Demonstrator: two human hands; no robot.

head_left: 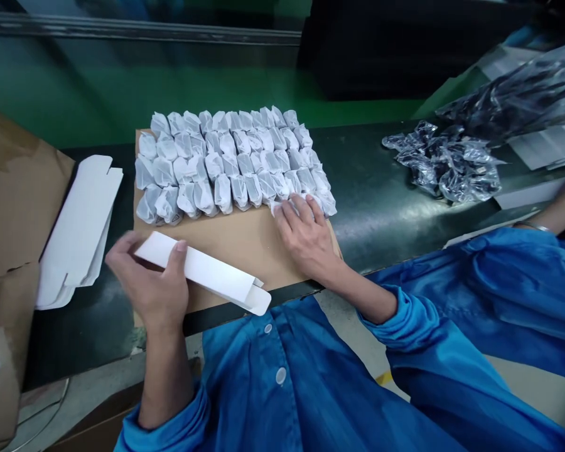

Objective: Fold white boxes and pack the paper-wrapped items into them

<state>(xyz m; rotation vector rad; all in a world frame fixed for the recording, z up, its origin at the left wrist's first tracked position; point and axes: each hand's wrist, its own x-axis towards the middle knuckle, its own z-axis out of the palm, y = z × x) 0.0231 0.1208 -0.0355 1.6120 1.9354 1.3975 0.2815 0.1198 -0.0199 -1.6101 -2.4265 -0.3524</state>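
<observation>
Over a dark green counter, the left hand holds a slim white carton, flap toward four o'clock; at its two o'clock, the right hand touches a white-wrapped packet, grip unclear.

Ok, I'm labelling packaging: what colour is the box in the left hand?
The box is white; it shows in the head view, the only one.
</observation>
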